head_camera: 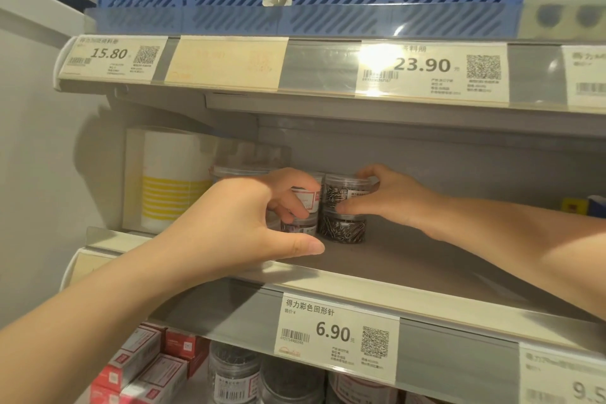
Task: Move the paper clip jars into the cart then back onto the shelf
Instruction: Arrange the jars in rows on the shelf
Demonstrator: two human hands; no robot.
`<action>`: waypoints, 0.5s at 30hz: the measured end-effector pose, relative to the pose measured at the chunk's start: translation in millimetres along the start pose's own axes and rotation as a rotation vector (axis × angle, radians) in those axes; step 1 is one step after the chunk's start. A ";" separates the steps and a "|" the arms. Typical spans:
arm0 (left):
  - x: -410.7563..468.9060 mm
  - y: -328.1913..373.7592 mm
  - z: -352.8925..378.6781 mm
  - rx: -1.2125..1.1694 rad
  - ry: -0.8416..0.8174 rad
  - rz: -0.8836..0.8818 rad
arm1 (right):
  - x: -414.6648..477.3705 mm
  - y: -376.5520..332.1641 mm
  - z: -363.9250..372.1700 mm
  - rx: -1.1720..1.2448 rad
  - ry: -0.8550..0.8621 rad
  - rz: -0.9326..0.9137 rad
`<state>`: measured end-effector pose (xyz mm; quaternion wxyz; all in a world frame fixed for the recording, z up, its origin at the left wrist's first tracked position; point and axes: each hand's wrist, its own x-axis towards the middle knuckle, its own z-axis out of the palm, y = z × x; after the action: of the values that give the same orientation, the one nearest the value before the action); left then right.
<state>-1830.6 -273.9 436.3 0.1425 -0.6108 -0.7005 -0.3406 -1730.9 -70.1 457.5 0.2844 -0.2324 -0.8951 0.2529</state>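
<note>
Left hand (pixel 242 216) apparently grasps left top jar (pixel 306 199); right hand (pixel 395 198) fingers (pixel 353 207) clasp right top jar (pixel 341 192)

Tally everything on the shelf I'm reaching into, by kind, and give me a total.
Jars: 5 in view, two stacks of two plus one half hidden behind the left hand; more may be hidden
White box: 1
Yellow item at the right edge: 1
Blue item, cut off by the frame: 1
Total: 8 in view

2 hands (pixel 236 223) (pixel 396 200), approx. 5 clip jars (pixel 344 229), 3 more below
</note>
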 end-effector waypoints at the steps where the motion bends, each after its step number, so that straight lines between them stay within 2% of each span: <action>1: 0.2 0.1 -0.1 -0.001 0.001 0.000 | 0.0 0.5 0.3 0.015 0.007 -0.005; 15: 0.7 1.3 0.2 0.009 0.015 0.012 | 1.9 4.7 1.4 0.016 0.050 -0.032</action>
<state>-1829.4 -273.2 437.0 0.1527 -0.6118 -0.6971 -0.3413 -1731.9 -66.0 454.5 0.3123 -0.2220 -0.8893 0.2495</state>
